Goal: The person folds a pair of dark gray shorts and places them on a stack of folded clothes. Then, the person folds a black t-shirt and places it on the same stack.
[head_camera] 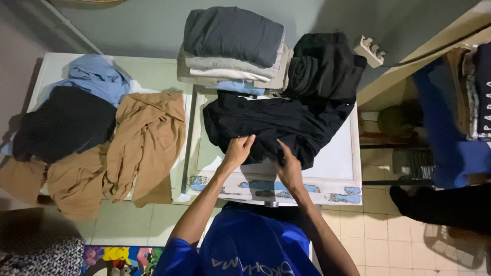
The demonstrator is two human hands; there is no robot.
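Note:
A black garment lies spread across the white table in front of me. My left hand grips its near edge, fingers curled into the fabric. My right hand pinches the same edge a little to the right. Behind the garment stands a stack of folded clothes, dark grey on top, beige and light blue below. Beside the stack lies a folded black piece.
On a second white table to the left lies a pile of unfolded clothes: brown, black and light blue. A shelf with blue cloth stands at the right. The floor is tiled, with a patterned mat below left.

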